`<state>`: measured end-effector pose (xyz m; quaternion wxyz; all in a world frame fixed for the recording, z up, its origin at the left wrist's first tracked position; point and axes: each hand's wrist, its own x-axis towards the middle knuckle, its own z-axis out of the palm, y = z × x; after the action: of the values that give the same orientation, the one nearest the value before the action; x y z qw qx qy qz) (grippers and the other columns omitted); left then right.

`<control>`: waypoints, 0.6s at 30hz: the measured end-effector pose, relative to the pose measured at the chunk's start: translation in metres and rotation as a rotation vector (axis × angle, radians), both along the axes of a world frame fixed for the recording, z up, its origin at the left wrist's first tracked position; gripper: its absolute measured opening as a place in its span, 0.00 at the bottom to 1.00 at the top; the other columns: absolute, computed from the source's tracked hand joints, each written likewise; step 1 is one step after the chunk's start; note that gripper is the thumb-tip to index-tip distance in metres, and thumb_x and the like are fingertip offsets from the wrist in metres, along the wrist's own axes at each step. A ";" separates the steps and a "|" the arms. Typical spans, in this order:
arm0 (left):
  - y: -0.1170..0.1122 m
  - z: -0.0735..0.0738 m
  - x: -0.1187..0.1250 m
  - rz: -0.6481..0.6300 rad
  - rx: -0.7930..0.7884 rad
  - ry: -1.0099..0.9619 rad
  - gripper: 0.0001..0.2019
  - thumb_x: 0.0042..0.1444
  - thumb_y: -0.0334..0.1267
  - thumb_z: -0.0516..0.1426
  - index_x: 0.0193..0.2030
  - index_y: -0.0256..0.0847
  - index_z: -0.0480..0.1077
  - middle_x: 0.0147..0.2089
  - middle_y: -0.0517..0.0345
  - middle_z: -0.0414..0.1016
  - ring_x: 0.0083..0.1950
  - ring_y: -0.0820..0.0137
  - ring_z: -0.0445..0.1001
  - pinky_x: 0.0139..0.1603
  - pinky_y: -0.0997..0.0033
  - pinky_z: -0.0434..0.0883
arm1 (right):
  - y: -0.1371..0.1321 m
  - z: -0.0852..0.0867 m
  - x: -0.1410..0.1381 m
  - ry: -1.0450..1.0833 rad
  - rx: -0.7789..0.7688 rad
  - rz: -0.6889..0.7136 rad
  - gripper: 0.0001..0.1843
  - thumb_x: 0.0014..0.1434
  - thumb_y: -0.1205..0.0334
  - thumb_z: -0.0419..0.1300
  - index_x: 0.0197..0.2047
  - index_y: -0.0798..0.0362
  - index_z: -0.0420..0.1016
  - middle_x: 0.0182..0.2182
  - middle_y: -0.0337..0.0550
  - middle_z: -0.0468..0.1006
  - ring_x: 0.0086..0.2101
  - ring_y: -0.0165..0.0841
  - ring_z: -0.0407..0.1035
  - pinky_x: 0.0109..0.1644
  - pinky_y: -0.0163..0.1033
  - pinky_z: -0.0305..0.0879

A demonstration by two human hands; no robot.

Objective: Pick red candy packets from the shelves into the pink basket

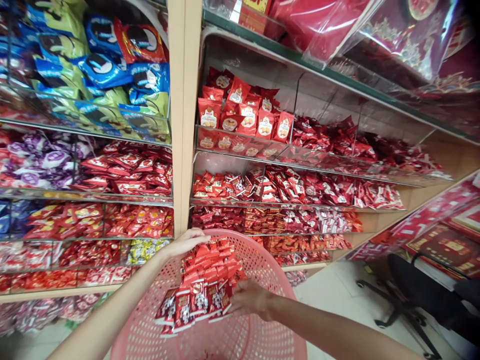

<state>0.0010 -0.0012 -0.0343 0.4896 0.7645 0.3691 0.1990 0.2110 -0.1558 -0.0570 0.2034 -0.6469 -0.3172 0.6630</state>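
A pink perforated plastic basket (262, 265) fills the lower middle of the view. Over it hangs a thick stack of small red and white snack packets (204, 282). My left hand (185, 242) reaches in from the lower left and curls over the top end of the stack. My right hand (249, 299) comes from the lower right and grips the stack's lower side, its fingers partly hidden behind the packets. Both hands hold the stack together above the basket.
Shelves with clear plastic bins (262, 150) of red sweet packets stand in front. Blue and green packets (101, 70) fill the upper left. A wooden post (183, 115) divides the shelves. A black office chair (416, 295) stands on the floor at lower right.
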 end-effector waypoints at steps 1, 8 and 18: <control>0.000 0.000 0.000 -0.001 0.002 0.000 0.23 0.51 0.57 0.51 0.28 0.37 0.70 0.31 0.61 0.66 0.35 0.70 0.64 0.39 0.74 0.61 | -0.001 0.000 0.001 0.011 -0.017 -0.008 0.08 0.47 0.68 0.59 0.27 0.55 0.61 0.22 0.39 0.74 0.29 0.32 0.74 0.40 0.40 0.67; 0.000 0.001 0.000 -0.003 0.013 -0.004 0.22 0.51 0.56 0.51 0.27 0.37 0.69 0.31 0.61 0.66 0.34 0.71 0.63 0.37 0.75 0.59 | -0.001 -0.004 0.008 0.132 -0.068 -0.076 0.04 0.49 0.69 0.58 0.27 0.55 0.64 0.26 0.43 0.75 0.30 0.33 0.74 0.43 0.41 0.66; -0.003 0.006 0.000 -0.017 0.013 -0.019 0.22 0.52 0.56 0.51 0.24 0.37 0.67 0.29 0.62 0.64 0.32 0.72 0.61 0.35 0.74 0.58 | 0.002 -0.016 0.012 -0.047 -0.205 0.194 0.06 0.50 0.67 0.56 0.23 0.58 0.70 0.19 0.40 0.72 0.20 0.28 0.69 0.31 0.36 0.68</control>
<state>0.0007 -0.0040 -0.0279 0.4897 0.7688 0.3566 0.2048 0.2229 -0.1537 -0.0727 0.0635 -0.6460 -0.3136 0.6930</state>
